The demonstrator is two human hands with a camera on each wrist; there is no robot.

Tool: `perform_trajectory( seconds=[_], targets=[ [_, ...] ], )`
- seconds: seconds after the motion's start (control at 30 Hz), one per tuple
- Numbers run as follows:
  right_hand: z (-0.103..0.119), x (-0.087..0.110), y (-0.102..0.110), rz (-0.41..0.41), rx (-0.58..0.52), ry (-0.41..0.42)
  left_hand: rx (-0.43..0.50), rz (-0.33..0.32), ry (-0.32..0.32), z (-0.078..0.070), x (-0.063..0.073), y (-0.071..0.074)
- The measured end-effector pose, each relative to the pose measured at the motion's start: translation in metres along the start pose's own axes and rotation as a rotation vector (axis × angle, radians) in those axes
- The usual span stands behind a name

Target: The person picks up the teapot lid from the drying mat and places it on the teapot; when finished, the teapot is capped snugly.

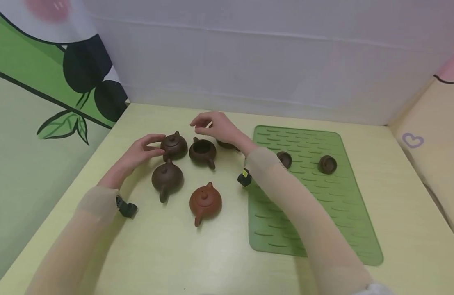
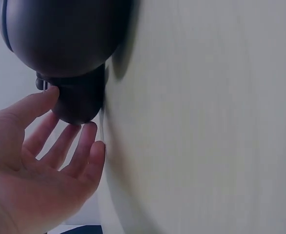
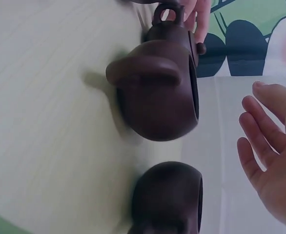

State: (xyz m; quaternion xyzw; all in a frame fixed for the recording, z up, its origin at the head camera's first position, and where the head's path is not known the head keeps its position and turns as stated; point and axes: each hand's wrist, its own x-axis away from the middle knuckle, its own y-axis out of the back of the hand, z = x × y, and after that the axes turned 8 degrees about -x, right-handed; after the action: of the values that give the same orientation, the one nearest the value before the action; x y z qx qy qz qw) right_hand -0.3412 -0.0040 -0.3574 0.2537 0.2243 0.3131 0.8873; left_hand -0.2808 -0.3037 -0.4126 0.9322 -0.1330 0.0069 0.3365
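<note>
Here's my left grip at the lidded dark teapot, towards the counter's back-left corner: thumb on one side, fingertips on the other, curved lightly about the body with no squeeze that I can see. It looks like fired clay, so I'd call it stiff, breakable, modest in weight, perhaps slick where it's rounded. Low round the belly is the place to hold, lid kept level, since that lid could well slide. The handle faces the front edge, crowded by a second dark teapot.

Over to my right grip: fingers loosely bent, thumb well apart, nothing held, hanging just above and behind the lidless teapot, nearer the back edge than the front. That one should be lighter; its bare rim would chip first, so belly or handle for me. Another dark pot sits beside it, mostly hidden by my wrist. Nearer the front edge, the reddish teapot stands apart, untouched.
</note>
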Motion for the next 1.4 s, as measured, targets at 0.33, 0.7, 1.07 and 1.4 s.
perform_trajectory(
  seconds=[0.33,0.7,1.07,1.4],
  targets=[
    [0.001,0.026,0.023,-0.087,0.051,0.005,-0.066,-0.114,-0.042,-0.016,0.003,0.001],
    [0.006,0.063,0.044,-0.239,0.036,0.009,-0.149,-0.108,-0.134,-0.054,0.0,-0.014],
    [0.001,0.11,0.063,-0.362,0.004,0.067,-0.27,-0.103,-0.264,-0.066,-0.006,-0.033],
    [-0.01,0.156,0.074,-0.396,0.031,0.086,-0.399,-0.147,-0.219,-0.071,-0.009,-0.044]
  ],
)
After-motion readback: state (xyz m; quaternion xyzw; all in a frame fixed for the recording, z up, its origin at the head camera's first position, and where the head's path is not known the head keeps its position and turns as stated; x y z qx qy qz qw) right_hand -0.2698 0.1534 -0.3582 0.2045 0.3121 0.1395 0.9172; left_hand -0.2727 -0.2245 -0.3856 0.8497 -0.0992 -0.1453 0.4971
